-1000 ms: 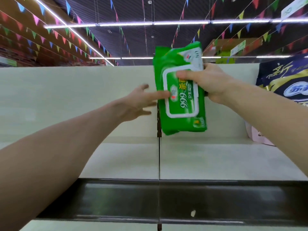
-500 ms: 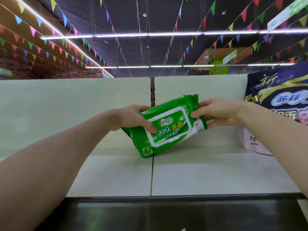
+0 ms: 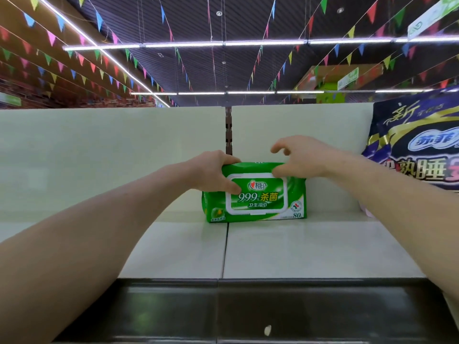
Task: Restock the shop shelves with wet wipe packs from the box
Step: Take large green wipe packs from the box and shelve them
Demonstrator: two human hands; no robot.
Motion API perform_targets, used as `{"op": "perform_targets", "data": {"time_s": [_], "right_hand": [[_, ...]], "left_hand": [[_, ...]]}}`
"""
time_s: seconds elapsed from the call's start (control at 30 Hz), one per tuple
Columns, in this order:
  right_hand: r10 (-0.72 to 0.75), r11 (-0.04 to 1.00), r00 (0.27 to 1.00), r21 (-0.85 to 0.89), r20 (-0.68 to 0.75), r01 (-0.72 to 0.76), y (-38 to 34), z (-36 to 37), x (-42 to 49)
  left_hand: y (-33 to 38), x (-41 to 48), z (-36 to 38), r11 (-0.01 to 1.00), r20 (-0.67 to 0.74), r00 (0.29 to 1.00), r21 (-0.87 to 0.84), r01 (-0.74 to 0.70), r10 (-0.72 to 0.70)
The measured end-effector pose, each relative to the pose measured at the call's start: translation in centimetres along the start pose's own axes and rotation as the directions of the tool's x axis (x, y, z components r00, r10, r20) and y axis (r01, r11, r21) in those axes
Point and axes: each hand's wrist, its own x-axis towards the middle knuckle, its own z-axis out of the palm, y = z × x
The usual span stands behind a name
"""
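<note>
left hand (image 3: 213, 172): fingers gripping pack (image 3: 260, 197) corner
right hand (image 3: 298, 157): fingers loose, maybe touching its top
shelf (image 3: 310, 247): one pack under fingers, loads left to stock

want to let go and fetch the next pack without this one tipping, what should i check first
1. The wet wipe pack stands on the shelf: ok, long edge down.
2. Its label faces out: ok.
3. The left hand is off the pack: not ok, it grips the upper left corner.
4. The right hand is off the pack: cannot tell, thumb touches the top edge, forefinger lifted.
5. Gap to the purple bag on the right: ok.
6. Pack rests against the back panel: cannot tell.
</note>
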Motion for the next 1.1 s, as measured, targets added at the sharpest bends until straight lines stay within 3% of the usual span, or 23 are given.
{"op": "perform_targets", "data": {"time_s": [0.13, 0.37, 0.57, 0.83, 1.1], "right_hand": [[-0.046, 0.994, 0.995, -0.091, 0.086, 0.053, -1.7, 1.8, -0.1], [-0.111, 0.934, 0.994, -0.343, -0.009, 0.101, -2.1, 3.8, 0.1], [-0.12, 0.927, 0.992, -0.362, -0.026, 0.103, -2.2, 3.8, 0.3], [-0.147, 0.92, 0.989, -0.372, -0.029, 0.126, -2.3, 4.0, 0.2], [-0.14, 0.898, 0.99, -0.425, -0.033, 0.113, -2.3, 3.8, 0.1]], "left_hand": [[0.0, 0.2, -0.1, 0.994, -0.002, 1.0, 0.106, 0.019, -0.019], [-0.2, 0.8, 0.2, 0.957, 0.01, 0.999, 0.289, 0.029, -0.033], [-0.6, 0.6, 0.9, 0.788, -0.126, 0.982, 0.614, -0.032, 0.139], [-0.4, 0.3, 1.3, 0.746, -0.127, 0.962, 0.659, -0.102, 0.244], [1.5, 0.3, 2.6, 0.664, -0.18, 0.964, 0.748, 0.004, 0.196]]}}
